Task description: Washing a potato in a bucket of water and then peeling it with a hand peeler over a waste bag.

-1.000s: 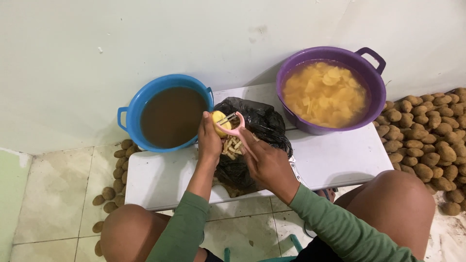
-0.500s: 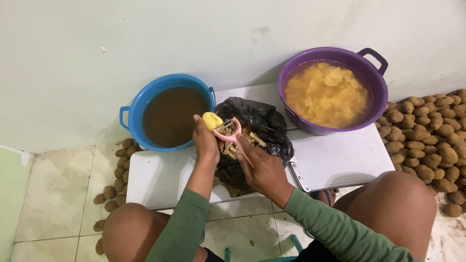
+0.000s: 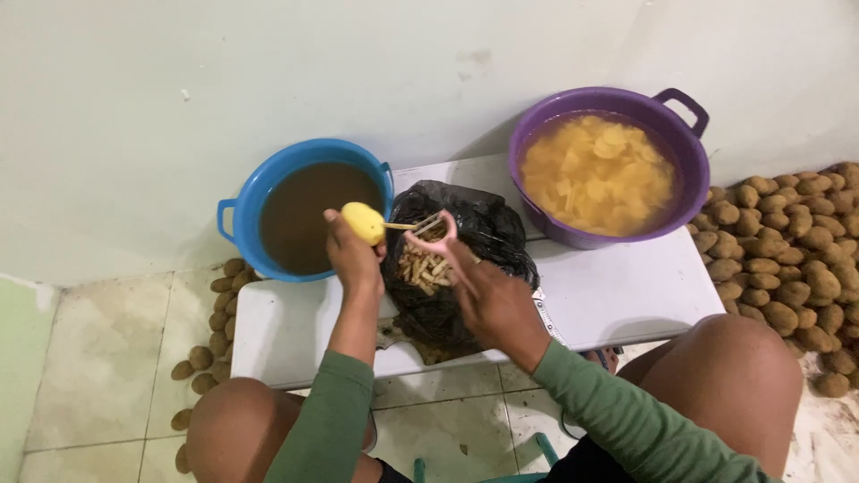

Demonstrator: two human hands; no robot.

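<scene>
My left hand grips a yellow, mostly peeled potato, raised above the near edge of the blue basin of brown water. My right hand holds a pink peeler, its blade close to the potato's right side. Under both hands a black plastic bag lies open with a heap of potato peels inside. The bag rests on a low white table.
A purple basin of water with peeled yellow potato pieces stands at the table's back right. Unpeeled brown potatoes are piled on the floor at the right and scattered at the left. My bare knees frame the table's front edge. A pale wall is behind.
My left hand has turned the potato and shifted it a little left, toward the blue basin. The peeler has slid off the potato and now sits to its right.
</scene>
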